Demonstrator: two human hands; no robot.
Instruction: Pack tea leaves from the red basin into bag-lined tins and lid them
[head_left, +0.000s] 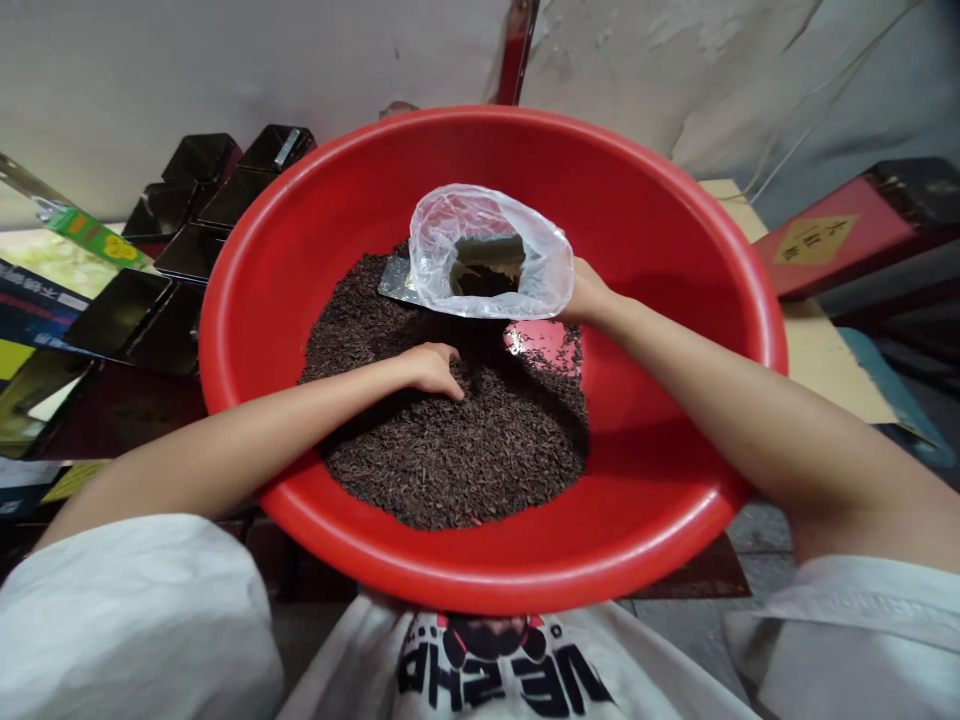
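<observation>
Before a pale wall, our wide red basin stands with dark boxes at its left, and a heap of dark brown pieces covers part of its bottom. Our left hand reaches into this heap, thumb spread from the forefinger, but other fingertips are hidden, so we cannot tell whether they grasp anything. Our right hand holds the translucent plastic bag at the heap's far side, mouth open toward us, its fingers wrapped out of sight behind.
</observation>
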